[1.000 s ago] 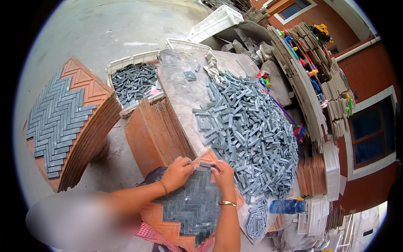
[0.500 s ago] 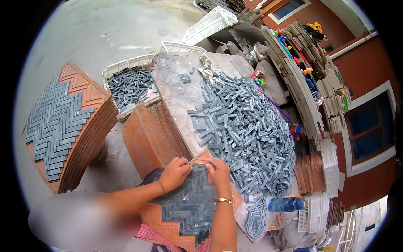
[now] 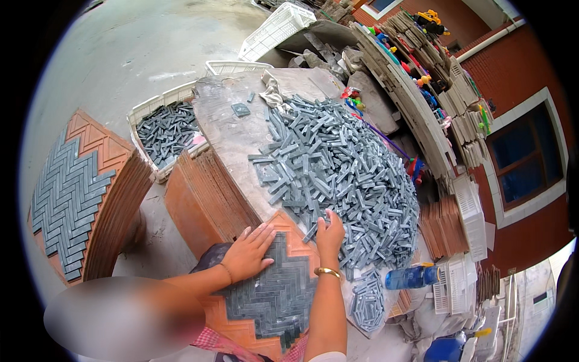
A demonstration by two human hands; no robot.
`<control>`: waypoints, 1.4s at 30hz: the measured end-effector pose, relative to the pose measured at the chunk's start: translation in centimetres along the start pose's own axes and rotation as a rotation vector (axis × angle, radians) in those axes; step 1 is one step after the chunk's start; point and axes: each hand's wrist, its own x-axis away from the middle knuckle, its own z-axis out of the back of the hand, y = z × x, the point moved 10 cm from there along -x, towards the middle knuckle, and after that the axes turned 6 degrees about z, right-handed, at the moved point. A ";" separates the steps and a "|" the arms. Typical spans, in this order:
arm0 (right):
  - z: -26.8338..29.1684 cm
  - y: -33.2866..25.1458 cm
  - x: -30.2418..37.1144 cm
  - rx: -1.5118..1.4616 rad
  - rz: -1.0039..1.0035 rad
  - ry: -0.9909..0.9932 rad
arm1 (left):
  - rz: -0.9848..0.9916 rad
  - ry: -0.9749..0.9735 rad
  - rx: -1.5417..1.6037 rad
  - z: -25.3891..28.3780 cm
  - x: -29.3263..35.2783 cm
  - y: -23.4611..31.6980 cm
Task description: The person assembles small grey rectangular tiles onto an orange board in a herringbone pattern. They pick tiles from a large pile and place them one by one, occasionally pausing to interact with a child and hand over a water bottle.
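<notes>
Head view: grey tiles point(image 3: 356, 181) beside right grip point(image 3: 330, 239), closure unclear; left grip point(image 3: 245, 257) splayed on panel point(image 3: 297, 244).

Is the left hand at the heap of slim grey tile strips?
No, the left hand lies over the orange patterned tray's edge, while the right hand is at the heap.

matt, dusty-looking heap of grey stone-like strips point(image 3: 356, 181), smooth matt orange ridged tray point(image 3: 241, 329) beside the heap, rough greyish board point(image 3: 220, 104) beneath it, glossy see-through blue plastic bottle point(image 3: 408, 278) near it
</notes>
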 end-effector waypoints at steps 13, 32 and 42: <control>8.6 8.5 16.6 -0.412 -0.498 0.206 | 0.027 -0.050 -0.087 -0.1 0.1 0.4; 7.8 3.7 35.3 -0.559 -0.716 0.400 | -0.057 0.068 0.002 -3.9 -10.6 4.9; 6.7 5.5 37.1 -0.508 -0.745 0.448 | 0.007 0.348 0.316 0.5 -18.1 5.0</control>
